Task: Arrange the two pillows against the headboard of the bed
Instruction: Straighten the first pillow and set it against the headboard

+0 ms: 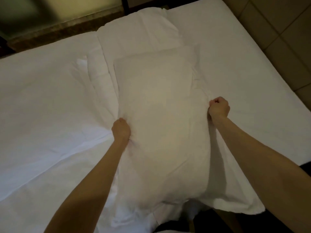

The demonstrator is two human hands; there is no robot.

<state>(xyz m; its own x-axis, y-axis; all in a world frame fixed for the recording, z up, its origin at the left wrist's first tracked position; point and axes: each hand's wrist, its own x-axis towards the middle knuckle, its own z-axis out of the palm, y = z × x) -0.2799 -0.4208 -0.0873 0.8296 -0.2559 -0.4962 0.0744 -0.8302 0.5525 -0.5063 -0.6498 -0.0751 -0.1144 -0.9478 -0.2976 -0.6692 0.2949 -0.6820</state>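
Sheet is lying flat and white over the left of the bed, with a few long creases running toward my left hand. I am closing that hand on the left edge of the near pillow, fingers bunched into the fabric. My right hand is fisting the opposite edge, knuckles up. Both hands are clamped tight on cloth, one per long side; my reading is that gripping both sides lets me carry the pillow level rather than letting one end sag.

The near pillow is running lengthwise away from me, its near end hanging off the bed edge toward my body. The far pillow is lying beyond it, its near edge touching or slightly under the one I am holding. A folded roll of bedding is sitting just left of the near pillow.

Headboard: I cannot identify it in this view; a dark edge shows past the far pillow. Tiled floor is showing on the right.

Containers: the pillowcase is holding its filling, slack at the near right corner. Neither pillow looks placed yet.
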